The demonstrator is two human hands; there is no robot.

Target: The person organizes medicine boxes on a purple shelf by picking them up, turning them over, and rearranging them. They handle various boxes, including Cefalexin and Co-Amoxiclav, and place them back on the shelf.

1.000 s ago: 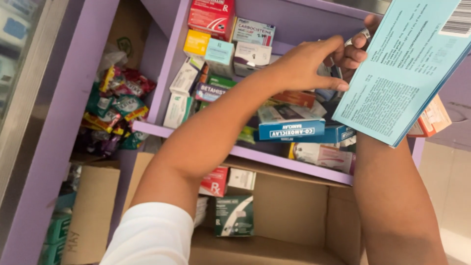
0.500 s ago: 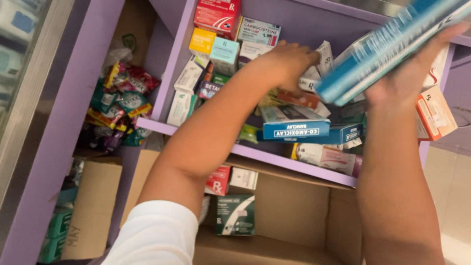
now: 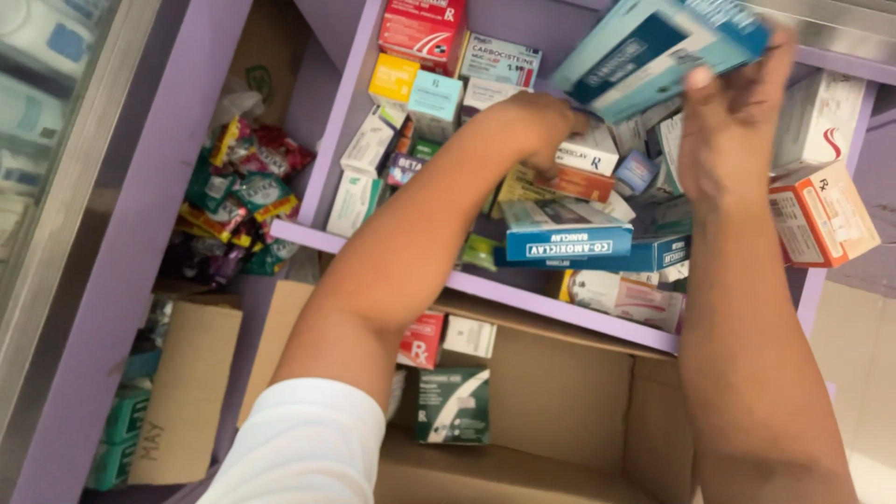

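Observation:
My right hand (image 3: 733,121) grips a light blue and teal box (image 3: 653,47) by its lower edge, holding it tilted above the purple shelf (image 3: 485,285). My left hand (image 3: 527,126) reaches into the pile of small medicine boxes on that shelf, its fingers curled down among them; what they touch is hidden. A blue and white carton (image 3: 567,231) lies just below my left hand. Red, yellow and pale blue boxes (image 3: 425,56) stand at the back of the shelf.
An orange and white box (image 3: 821,219) leans at the shelf's right side. Colourful sachets (image 3: 238,201) fill the compartment to the left. Below the shelf sits an open cardboard box (image 3: 560,411) with a dark green carton (image 3: 453,406) and a red one (image 3: 420,341).
My right hand has turned the blue box from flat-facing to edge-on and moved it left over the shelf. My left hand has sunk lower among the boxes.

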